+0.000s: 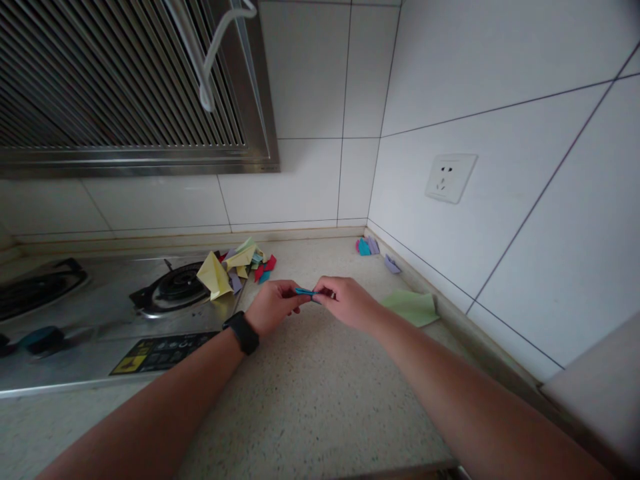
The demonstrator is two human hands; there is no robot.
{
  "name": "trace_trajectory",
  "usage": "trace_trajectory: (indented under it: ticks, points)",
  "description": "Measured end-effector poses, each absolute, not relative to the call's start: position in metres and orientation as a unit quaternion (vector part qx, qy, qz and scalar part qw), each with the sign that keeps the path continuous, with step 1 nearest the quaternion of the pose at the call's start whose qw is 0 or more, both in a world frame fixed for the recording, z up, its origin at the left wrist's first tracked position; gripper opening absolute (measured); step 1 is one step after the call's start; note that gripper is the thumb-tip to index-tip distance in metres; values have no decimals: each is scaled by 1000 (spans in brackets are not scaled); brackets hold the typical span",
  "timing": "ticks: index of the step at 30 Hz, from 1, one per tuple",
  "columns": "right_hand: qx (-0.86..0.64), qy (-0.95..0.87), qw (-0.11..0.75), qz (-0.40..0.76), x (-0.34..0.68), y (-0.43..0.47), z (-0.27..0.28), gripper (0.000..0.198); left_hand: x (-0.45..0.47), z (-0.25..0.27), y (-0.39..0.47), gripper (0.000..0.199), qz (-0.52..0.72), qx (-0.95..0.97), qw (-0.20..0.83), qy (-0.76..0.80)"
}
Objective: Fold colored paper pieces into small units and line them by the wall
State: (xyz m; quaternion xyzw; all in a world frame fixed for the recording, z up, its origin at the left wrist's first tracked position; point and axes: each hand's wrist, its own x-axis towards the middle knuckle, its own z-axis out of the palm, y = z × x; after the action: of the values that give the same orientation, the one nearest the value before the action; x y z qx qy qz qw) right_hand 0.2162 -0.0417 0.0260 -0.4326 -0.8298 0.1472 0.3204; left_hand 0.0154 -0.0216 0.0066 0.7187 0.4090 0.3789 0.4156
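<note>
A small folded piece of blue paper (pixel 305 291) is pinched between both hands, above the speckled countertop (pixel 310 387). My left hand (pixel 274 305), with a black watch on its wrist, is closed on the paper's left end. On the right end, the thumb and fingers of my right hand (pixel 345 300) are pressed together. The fingers cover much of the paper, so its full shape is hidden. Just right of my right hand lies a pale green sheet (pixel 413 307). Behind my left hand sits a heap of yellow, purple, red and blue folded papers (pixel 243 261).
A gas stove (pixel 180 290) is on the left, under a range hood (pixel 125 87) with a hanging white cable (pixel 210 73). Small folded papers (pixel 367 247) and a purple piece (pixel 393 265) lie in the back corner. A socket (pixel 451 178) is on the right wall.
</note>
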Motion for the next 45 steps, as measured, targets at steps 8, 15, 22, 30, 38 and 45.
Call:
trace_trajectory:
  ticks: [8, 15, 22, 30, 38, 45]
  points:
    - [-423, -846, 323, 39, 214, -44, 29, 4, 17, 6, -24, 28, 397, 722, 428, 372]
    - [-416, -856, 303, 52, 216, -45, 34, 10, 17, 13, -29, 27, 384, 729, 450, 346]
    - [-412, -858, 295, 82, 218, -46, 38, 13, 12, 12, -26, 27, 365, 739, 456, 336]
    - [-411, -847, 297, 158, 222, -40, 35, 10, 14, 20, -32, 29, 379, 765, 386, 350]
    - [-405, -809, 343, 251, 219, -39, 30, 8, 17, 22, -35, 28, 423, 749, 355, 366]
    - [-384, -746, 368, 400, 219, -28, 12, 17, 14, 11, -22, 28, 415, 712, 426, 374]
